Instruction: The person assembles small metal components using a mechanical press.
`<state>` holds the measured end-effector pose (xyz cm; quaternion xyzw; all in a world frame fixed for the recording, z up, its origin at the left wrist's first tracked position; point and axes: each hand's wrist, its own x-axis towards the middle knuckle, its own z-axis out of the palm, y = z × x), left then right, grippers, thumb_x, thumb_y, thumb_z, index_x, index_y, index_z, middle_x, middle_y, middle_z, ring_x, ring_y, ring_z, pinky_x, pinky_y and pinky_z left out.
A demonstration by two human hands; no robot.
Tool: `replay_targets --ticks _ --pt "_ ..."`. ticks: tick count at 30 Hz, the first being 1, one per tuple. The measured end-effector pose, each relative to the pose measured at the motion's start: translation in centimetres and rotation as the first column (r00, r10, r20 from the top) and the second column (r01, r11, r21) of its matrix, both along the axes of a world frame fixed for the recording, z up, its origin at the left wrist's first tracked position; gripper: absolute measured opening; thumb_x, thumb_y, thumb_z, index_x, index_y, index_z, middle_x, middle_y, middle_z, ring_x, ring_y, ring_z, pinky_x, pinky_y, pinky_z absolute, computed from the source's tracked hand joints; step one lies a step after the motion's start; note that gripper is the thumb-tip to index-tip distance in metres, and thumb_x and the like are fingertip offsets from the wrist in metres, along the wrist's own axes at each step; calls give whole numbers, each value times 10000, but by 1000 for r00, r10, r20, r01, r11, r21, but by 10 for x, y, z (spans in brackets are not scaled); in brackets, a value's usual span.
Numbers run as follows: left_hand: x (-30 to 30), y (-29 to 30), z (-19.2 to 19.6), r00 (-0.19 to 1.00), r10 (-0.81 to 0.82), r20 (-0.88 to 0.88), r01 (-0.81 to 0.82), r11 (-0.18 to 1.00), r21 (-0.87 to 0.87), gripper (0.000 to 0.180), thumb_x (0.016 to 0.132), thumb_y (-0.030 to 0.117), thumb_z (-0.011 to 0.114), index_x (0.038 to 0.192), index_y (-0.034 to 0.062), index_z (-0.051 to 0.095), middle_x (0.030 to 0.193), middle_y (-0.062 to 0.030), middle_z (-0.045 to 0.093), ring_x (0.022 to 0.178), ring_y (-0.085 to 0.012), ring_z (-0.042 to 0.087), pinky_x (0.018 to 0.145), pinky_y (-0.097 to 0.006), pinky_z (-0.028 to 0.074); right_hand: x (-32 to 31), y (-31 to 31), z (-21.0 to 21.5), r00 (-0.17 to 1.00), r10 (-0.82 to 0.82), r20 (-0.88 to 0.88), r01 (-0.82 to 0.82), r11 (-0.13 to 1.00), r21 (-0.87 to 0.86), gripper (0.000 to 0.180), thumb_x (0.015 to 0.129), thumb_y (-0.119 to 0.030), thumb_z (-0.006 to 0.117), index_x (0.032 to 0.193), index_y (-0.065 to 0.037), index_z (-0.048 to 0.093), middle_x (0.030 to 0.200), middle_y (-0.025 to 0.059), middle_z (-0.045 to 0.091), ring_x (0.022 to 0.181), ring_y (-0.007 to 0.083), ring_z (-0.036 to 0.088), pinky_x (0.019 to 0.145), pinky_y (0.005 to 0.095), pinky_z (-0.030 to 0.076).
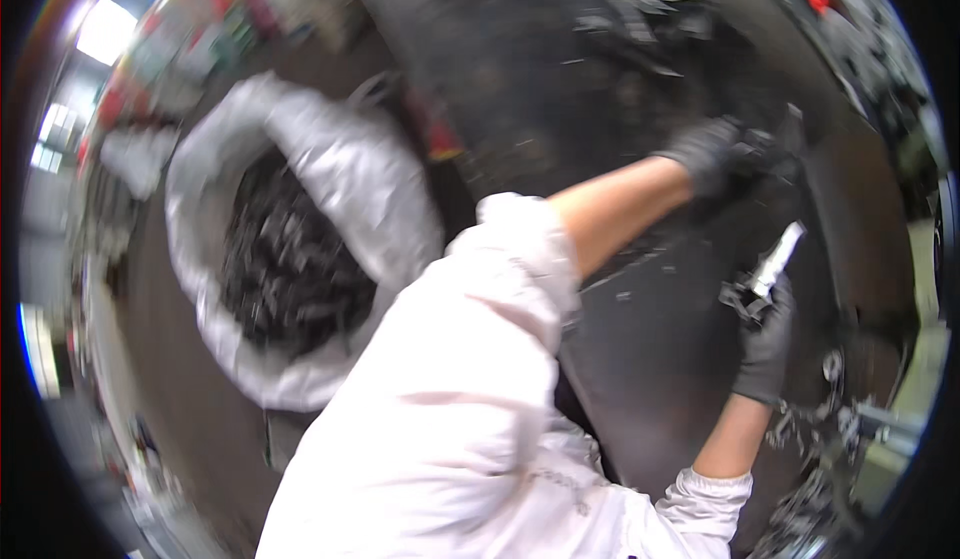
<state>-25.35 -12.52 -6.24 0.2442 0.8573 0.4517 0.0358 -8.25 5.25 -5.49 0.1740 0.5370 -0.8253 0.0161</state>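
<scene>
Both my hands wear dark grey gloves and are over a black worktop. My right hand is closed around a slim, shiny silver blade-like piece that points up and away from me. Small dark bits with bright edges show by its fingers; I cannot make out what they are. Farther off, my left hand reaches across the worktop with its fingers smeared by motion. A blurred dark shape lies at its fingertips, and whether the hand grips it cannot be seen.
To my left stands a large whitish sack, its rim rolled back, full of black strip-like pieces. Dark scraps with pale edges lie at the worktop's far side. Metallic scraps are heaped at the lower right. A raised edge bounds the right side.
</scene>
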Motion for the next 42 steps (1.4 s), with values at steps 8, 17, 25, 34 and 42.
replay_targets --ticks 8,17,25,34,42 --pt "164 -49 13 962 43 270 -170 867 469 853 697 300 726 1351 22 253 1220 -223 432 1129 -336 456 937 -386 397 27 -46 -12 898 431 -92 -78 360 930 416 916 -170 449 1286 16 405 1123 114 534 1021 177 525 881 272 433" --pt "202 -315 -35 522 483 703 -852 274 445 232 873 203 524 1067 75 542 841 -17 572 727 -125 576 630 -266 488 31 -212 58 623 771 -131 -680 617 397 411 820 -58 585 1217 -3 493 1192 87 473 1013 138 507 838 250 433" --pt "228 -491 -24 555 783 -282 -744 314 -590 578 822 196 562 1320 -3 345 1339 -149 407 1240 -295 371 1032 -366 290 -20 -112 30 909 416 17 -372 793 483 348 841 -67 574 1176 1 506 848 -4 508 624 13 427 560 162 377" --pt "-57 -224 7 832 42 -554 -268 904 -334 934 617 366 777 1365 96 285 1402 -188 283 1285 -367 285 1038 -416 281 -192 -29 20 881 258 -396 406 16 914 472 774 -166 592 1209 -23 475 1187 224 486 1102 330 491 948 382 385" --pt "-134 -185 -21 854 185 -486 -370 873 -317 1088 492 443 815 1384 154 263 1421 -216 232 1298 -384 253 1052 -454 250 -293 32 -6 984 -166 68 -112 -275 955 490 805 -160 515 1276 -83 406 1198 279 463 1078 408 499 912 434 411"
